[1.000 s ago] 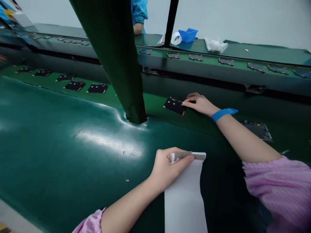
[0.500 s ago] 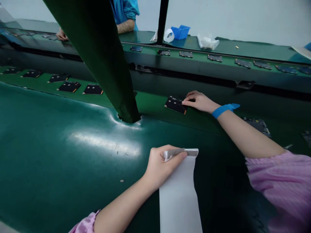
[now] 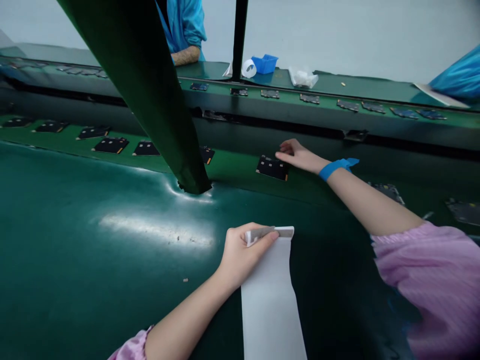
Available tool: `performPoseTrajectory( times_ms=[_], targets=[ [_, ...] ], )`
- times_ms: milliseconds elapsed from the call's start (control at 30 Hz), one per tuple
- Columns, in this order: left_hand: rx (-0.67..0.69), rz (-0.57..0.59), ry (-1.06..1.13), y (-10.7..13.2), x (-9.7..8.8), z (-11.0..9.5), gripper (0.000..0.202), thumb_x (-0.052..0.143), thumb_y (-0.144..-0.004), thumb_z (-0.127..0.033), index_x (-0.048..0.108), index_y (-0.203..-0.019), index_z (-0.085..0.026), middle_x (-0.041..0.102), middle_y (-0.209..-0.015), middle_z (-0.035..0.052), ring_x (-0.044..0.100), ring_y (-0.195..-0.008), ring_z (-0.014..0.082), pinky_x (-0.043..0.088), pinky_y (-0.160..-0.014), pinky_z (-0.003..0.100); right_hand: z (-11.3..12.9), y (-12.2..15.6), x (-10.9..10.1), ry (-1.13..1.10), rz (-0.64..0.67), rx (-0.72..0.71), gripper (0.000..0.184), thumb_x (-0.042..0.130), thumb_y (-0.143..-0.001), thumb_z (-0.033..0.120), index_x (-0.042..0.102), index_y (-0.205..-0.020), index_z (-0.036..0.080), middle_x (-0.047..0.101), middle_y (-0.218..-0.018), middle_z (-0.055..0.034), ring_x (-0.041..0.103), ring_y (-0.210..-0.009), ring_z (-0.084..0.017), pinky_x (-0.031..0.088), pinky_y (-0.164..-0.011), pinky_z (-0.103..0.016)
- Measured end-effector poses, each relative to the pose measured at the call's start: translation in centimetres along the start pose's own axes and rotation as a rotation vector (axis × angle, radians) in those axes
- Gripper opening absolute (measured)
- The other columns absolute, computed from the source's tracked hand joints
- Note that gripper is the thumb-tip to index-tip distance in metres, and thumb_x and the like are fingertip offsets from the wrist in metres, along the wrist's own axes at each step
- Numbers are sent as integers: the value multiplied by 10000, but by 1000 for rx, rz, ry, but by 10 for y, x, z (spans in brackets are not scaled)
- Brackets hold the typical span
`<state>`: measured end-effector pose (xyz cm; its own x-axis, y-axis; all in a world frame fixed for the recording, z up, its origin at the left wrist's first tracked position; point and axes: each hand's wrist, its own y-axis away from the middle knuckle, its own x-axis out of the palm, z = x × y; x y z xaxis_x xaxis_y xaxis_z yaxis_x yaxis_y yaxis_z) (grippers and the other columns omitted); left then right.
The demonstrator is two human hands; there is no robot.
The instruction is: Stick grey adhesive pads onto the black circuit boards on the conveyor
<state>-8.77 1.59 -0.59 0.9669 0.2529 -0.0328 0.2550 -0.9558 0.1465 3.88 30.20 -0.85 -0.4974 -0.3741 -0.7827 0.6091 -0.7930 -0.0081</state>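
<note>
My left hand (image 3: 240,252) is closed on the curled top end of a long white paper strip (image 3: 270,300) that lies on the dark green bench. My right hand (image 3: 298,155), with a blue wrist strap (image 3: 335,167), reaches out over the green conveyor belt (image 3: 232,167). Its fingers are stretched flat, with the fingertips right beside or just touching the far edge of a small black circuit board (image 3: 273,167) lying on the belt. Both sleeves are pink.
A thick green post (image 3: 150,90) slants up from the bench just left of my hands. Several more black boards ride the near belt (image 3: 112,145) and the far belt (image 3: 348,105). A tape roll (image 3: 248,68), a blue bin (image 3: 264,63) and another person in blue (image 3: 185,30) are beyond.
My right hand has lifted its fingers off the black board and drawn back slightly to its far edge. The left hand keeps its hold on the strip; the view has shifted a little.
</note>
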Motion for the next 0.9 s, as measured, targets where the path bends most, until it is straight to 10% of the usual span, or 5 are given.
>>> performPoseTrajectory(
  times_ms=[133, 300, 533, 667, 900],
  targets=[
    [3, -13, 16, 0, 1, -1, 152, 703, -742, -323, 729, -706, -177, 729, -709, 34, 651, -664, 180, 478, -578, 253, 27, 0, 10, 170, 169, -270, 917, 758, -580, 559, 406, -1353, 212, 547, -1291, -152, 509, -1187, -362, 431, -971, -497],
    [-14, -29, 23, 0, 1, -3, 159, 709, -728, -325, 727, -689, -172, 717, -679, 36, 633, -632, 172, 462, -553, 249, 42, 9, -6, 161, 160, -258, 998, 800, -540, 499, 353, -1399, 258, 636, -1139, -114, 609, -1026, -344, 492, -884, -487],
    [-19, -19, -24, -1, -1, -4, 151, 693, -752, -323, 730, -701, -186, 723, -699, 25, 646, -657, 170, 471, -573, 241, -4, 67, -38, -173, 13, -151, 1064, 765, -590, 529, 163, -1438, 302, 471, -1309, -161, 504, -1207, -346, 449, -992, -496],
    [1, -28, -46, 0, 0, -3, 145, 701, -742, -319, 728, -691, -186, 721, -692, 20, 629, -634, 159, 456, -555, 231, -9, 95, -33, 64, 14, -80, 747, 717, -652, 577, 480, -1282, 254, 473, -1310, -169, 446, -1232, -416, 411, -976, -609],
    [-4, -44, -35, 0, 0, -2, 165, 713, -736, -343, 739, -706, -183, 695, -648, 9, 564, -580, 127, 422, -532, 215, 92, 143, 3, -19, 129, -462, 226, 537, -890, 402, 681, -820, 242, 590, -1069, -77, 598, -983, -236, 510, -861, -393]
  ],
)
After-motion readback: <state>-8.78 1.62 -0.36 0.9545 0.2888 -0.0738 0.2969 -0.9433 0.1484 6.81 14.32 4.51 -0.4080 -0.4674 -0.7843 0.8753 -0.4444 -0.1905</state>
